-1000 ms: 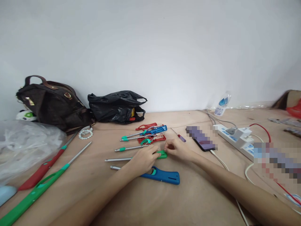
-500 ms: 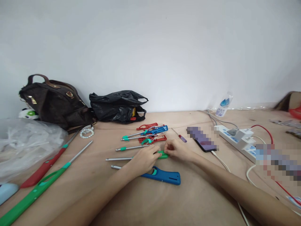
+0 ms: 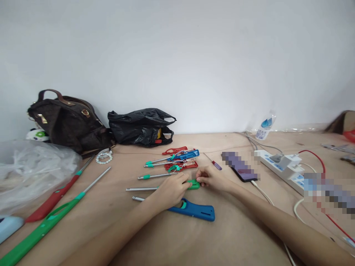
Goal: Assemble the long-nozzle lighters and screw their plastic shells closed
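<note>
Item: green long-nose lighter [image 3: 194,184], under two hands

Head view: lying mid-table [image 3: 235,236]. Left hand [image 3: 172,190] curled shut over its handle; right hand [image 3: 212,179] pinches the handle end, at 3 o'clock. Blue lighter [image 3: 198,212] just beside, 6 o'clock.

A makeshift assembly bench against a bare white wall; long-nosed lighters [image 3: 177,161] and loose parts fill mid-frame on the plywood table [image 3: 222,240]; power strip [image 3: 285,168] at right; handbag [image 3: 69,122] and black plastic bag [image 3: 141,125] at upper left.
</note>
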`<state>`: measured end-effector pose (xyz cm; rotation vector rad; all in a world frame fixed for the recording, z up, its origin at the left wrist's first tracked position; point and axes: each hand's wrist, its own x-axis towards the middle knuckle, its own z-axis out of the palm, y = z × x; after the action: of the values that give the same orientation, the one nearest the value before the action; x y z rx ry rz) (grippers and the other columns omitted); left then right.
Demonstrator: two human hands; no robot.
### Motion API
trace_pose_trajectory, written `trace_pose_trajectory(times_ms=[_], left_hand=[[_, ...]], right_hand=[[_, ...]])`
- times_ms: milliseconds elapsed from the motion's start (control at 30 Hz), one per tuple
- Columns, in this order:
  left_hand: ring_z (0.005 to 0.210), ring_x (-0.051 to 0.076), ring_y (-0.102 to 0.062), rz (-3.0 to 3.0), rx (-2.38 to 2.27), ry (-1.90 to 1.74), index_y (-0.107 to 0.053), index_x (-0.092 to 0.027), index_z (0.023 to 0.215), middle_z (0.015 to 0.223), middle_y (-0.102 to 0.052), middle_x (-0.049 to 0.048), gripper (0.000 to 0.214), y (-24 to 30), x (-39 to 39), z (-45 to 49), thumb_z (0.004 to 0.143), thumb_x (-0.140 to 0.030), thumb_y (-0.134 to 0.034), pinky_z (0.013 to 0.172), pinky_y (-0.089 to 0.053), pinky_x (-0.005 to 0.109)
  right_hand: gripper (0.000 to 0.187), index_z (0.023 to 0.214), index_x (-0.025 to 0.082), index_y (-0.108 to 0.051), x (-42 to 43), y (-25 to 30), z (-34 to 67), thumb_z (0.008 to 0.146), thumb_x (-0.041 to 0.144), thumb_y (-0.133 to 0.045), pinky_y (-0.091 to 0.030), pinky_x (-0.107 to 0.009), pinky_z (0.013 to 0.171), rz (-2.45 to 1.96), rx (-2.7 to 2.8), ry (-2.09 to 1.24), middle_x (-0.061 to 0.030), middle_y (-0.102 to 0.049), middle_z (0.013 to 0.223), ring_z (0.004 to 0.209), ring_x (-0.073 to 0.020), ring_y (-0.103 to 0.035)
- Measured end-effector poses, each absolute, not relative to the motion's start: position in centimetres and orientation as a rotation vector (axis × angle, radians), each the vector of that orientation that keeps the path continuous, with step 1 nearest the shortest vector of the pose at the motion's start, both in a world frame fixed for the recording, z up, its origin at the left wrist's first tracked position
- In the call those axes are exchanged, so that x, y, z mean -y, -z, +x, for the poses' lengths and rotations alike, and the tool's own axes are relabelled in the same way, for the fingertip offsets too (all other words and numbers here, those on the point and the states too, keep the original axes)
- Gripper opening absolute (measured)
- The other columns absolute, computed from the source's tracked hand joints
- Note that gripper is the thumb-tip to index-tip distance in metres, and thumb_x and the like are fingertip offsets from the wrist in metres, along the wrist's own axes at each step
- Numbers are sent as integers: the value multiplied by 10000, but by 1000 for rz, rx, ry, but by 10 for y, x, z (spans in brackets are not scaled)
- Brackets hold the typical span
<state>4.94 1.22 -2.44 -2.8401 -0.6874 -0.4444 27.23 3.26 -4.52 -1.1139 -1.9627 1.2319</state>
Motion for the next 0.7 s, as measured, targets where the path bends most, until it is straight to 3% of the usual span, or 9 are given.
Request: trace_pose_trajectory(times_ms=[133,233,333,400,533,633,700], left_hand=[[786,190,-522,-2854,697,437,-643,-151,909,874,-550,57,240,25,-13,49,900,-69,-418,677,-440,295],[806,197,-530,-2858,710,420,-642,-154,941,903,-559,61,231,25,-13,49,887,-63,-437,684,-446,302],[824,205,-535,-2857,714,399,-644,-149,948,912,-569,62,215,24,-12,49,874,-56,-464,695,-447,310],[827,205,-535,-2855,717,393,-644,-149,943,910,-574,60,209,24,-12,48,869,-51,-475,698,-443,307],[835,204,-535,-2854,731,383,-640,-152,944,924,-578,61,205,24,-12,47,862,-46,-486,705,-440,300],[834,202,-534,-2855,731,381,-641,-150,944,922,-577,61,206,24,-12,46,863,-46,-482,706,-440,298],[828,200,-532,-2855,722,389,-642,-149,940,915,-572,61,216,25,-12,46,862,-42,-471,701,-441,295]], right_hand=[[238,778,177,-558,-37,37,284,874,391,-521,-410,-257,542,-1155,2010,-1012,12,-562,622,558,-133,-520],[182,824,182,-569,-43,28,303,892,332,-492,-423,-302,655,-1463,2058,-361,-52,-624,772,724,-184,-558],[191,899,147,-606,-48,28,320,836,325,-576,-407,-385,797,-1827,2119,155,-169,-621,1037,1016,-303,-520],[212,889,136,-622,-50,32,326,837,335,-575,-403,-409,810,-1970,2147,210,-185,-612,1046,1047,-333,-513],[161,812,143,-617,-54,33,332,868,236,-499,-419,-389,807,-1996,2118,187,-168,-625,999,1008,-299,-555],[161,825,159,-585,-54,20,337,876,286,-500,-462,-367,748,-1822,1890,61,-132,-637,939,892,-255,-601],[200,843,174,-557,-51,7,338,865,372,-532,-496,-348,677,-1523,1680,-195,-102,-644,877,814,-231,-622]])
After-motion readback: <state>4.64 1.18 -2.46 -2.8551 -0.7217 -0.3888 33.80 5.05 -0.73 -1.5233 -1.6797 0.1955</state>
